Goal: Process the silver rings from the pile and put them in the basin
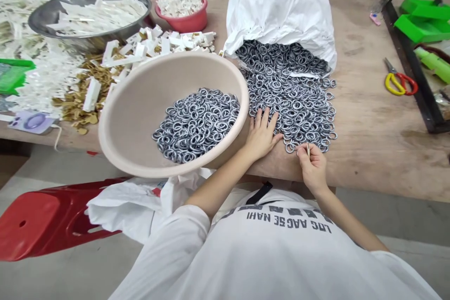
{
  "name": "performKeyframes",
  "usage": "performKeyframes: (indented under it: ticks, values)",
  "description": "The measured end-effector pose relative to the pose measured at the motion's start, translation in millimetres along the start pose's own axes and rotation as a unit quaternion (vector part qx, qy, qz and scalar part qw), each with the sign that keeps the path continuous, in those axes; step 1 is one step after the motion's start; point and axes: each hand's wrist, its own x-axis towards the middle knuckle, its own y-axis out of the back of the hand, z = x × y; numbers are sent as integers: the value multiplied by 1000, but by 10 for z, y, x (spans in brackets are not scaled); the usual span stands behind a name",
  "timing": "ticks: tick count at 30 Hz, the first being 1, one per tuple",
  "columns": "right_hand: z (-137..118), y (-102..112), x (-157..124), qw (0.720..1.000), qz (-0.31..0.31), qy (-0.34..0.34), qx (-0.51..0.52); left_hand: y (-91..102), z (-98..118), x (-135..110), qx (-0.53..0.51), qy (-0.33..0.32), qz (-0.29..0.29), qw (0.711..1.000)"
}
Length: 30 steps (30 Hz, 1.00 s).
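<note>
While a wooden workbench [365, 103] carried a beige plastic basin [137, 103] of metal rings beside a spilled heap of grey metal rings [291, 103], the left hand [262, 133] lay open and flat, its fingertips on the heap's near edge, and the right hand [312, 166] pinched a thin pale sliver [308, 150] narrowly between thumb and forefinger, just beside the rings.

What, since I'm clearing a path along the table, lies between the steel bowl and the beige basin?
In the head view, white pieces and tan scraps lie on the table between the steel bowl and the beige basin.
</note>
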Motion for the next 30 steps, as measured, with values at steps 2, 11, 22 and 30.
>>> performKeyframes:
  ticks: [2,11,22,30]
  values:
    - [-14,58,79,1000,16,10,-2,-9,-17,-15,-3,-4,4,1000]
    - [-67,726,1003,941,100,131,-295,-34,-77,-19,-20,-11,28,999]
    - [313,536,1224,901,-18,170,-398,-81,-116,-12,-50,21,61,997]
    - [278,571,1185,946,71,204,-241,-61,-134,-34,-74,1,84,994]
